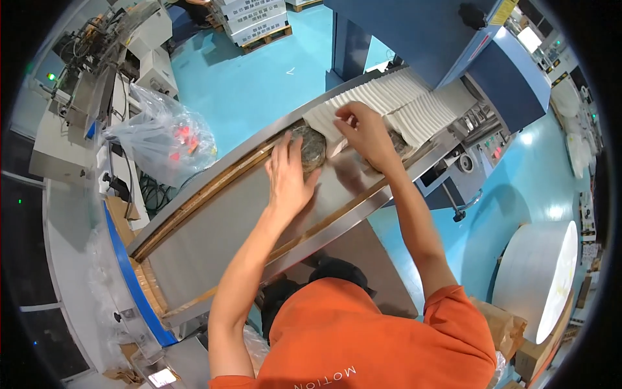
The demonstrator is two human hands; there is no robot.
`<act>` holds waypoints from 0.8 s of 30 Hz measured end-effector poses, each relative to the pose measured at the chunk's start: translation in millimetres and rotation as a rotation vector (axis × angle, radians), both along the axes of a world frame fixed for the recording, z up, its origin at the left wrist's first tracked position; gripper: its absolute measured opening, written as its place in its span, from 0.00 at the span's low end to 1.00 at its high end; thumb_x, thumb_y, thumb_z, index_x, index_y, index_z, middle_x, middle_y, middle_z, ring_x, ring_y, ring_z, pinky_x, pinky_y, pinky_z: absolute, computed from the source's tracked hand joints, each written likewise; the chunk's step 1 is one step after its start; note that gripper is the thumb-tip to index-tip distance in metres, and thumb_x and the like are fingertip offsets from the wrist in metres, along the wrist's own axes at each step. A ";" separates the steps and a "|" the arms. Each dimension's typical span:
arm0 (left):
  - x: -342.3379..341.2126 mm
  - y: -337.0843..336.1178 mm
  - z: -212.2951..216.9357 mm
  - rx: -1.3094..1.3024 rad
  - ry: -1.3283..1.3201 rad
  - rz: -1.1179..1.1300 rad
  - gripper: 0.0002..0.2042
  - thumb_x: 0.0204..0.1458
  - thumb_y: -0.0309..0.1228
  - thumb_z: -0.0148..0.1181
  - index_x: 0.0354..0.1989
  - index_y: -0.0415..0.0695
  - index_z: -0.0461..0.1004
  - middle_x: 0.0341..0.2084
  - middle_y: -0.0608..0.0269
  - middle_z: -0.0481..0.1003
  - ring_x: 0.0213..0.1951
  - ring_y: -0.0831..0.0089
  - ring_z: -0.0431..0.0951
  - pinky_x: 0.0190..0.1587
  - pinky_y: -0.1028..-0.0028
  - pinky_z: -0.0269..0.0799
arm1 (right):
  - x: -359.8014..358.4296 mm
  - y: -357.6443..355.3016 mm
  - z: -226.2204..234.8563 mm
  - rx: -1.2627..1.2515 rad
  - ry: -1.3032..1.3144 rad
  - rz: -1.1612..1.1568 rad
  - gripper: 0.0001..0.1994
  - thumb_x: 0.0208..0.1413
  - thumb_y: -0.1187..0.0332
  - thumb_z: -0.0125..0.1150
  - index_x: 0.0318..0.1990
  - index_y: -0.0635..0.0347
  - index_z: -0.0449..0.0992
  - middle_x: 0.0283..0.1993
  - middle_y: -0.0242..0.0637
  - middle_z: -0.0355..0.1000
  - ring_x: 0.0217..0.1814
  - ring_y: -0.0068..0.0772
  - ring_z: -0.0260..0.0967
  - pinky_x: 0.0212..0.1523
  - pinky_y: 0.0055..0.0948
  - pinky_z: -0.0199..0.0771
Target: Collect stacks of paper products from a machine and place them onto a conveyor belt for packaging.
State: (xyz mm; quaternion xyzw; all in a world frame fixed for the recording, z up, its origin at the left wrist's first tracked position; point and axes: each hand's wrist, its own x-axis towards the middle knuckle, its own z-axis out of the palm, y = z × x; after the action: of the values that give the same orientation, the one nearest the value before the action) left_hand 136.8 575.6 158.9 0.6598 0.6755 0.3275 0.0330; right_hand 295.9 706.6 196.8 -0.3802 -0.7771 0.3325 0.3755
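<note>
On the sloping metal conveyor tray (220,233), my left hand (287,178) grips a dark, rounded, stone-like weight (314,149), fingers along its left side and thumb at its near edge. That weight stands against the end of a row of folded white sheets (372,94). Above the sheets' near end is my right hand (363,133), its fingers curled together; whatever they hold, if anything, is hidden. Partly behind my right wrist, a second dark weight (398,144) sits at the end of another white row (434,113).
Both rows run under a blue machine housing (402,32) at the upper right. A handwheel (463,163) and a crank handle (459,212) stick out below it. A clear plastic bag (168,133) hangs at the left. A big white roll (536,279) stands at the right.
</note>
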 end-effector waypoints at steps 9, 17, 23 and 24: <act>-26.1 43.5 13.8 -0.410 0.034 -0.098 0.40 0.31 0.46 0.71 0.53 0.34 0.65 0.49 0.41 0.68 0.53 0.47 0.69 0.55 0.58 0.65 | -24.6 52.8 -24.5 -0.132 -0.250 0.251 0.12 0.44 0.68 0.67 0.33 0.67 0.76 0.27 0.37 0.74 0.30 0.27 0.71 0.34 0.27 0.72; -30.6 73.9 -19.1 -0.497 -0.648 0.197 0.40 0.40 0.62 0.62 0.44 0.30 0.71 0.37 0.45 0.78 0.42 0.59 0.79 0.45 0.68 0.72 | -37.8 62.3 -20.7 -0.133 -0.328 0.308 0.14 0.40 0.65 0.69 0.31 0.66 0.75 0.27 0.40 0.74 0.30 0.32 0.72 0.33 0.29 0.72; -19.5 78.9 -30.7 -0.523 -0.760 0.305 0.37 0.42 0.58 0.64 0.44 0.30 0.71 0.39 0.47 0.76 0.43 0.62 0.78 0.45 0.70 0.72 | -32.6 62.5 -23.0 -0.112 -0.327 0.306 0.14 0.41 0.67 0.70 0.33 0.65 0.73 0.26 0.35 0.70 0.28 0.25 0.67 0.29 0.26 0.68; -23.0 79.1 -40.4 -0.517 -0.764 0.313 0.37 0.42 0.58 0.64 0.44 0.30 0.71 0.39 0.47 0.76 0.43 0.62 0.78 0.45 0.70 0.72 | -34.2 61.5 -21.3 -0.120 -0.300 0.320 0.15 0.41 0.67 0.71 0.33 0.64 0.73 0.26 0.34 0.69 0.28 0.25 0.66 0.29 0.26 0.67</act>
State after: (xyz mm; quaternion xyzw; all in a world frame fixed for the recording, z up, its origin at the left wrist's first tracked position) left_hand 113.7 654.8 118.5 0.3532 0.7654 0.3685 0.3918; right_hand 261.7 768.1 175.5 -0.3187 -0.8535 0.3732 0.1750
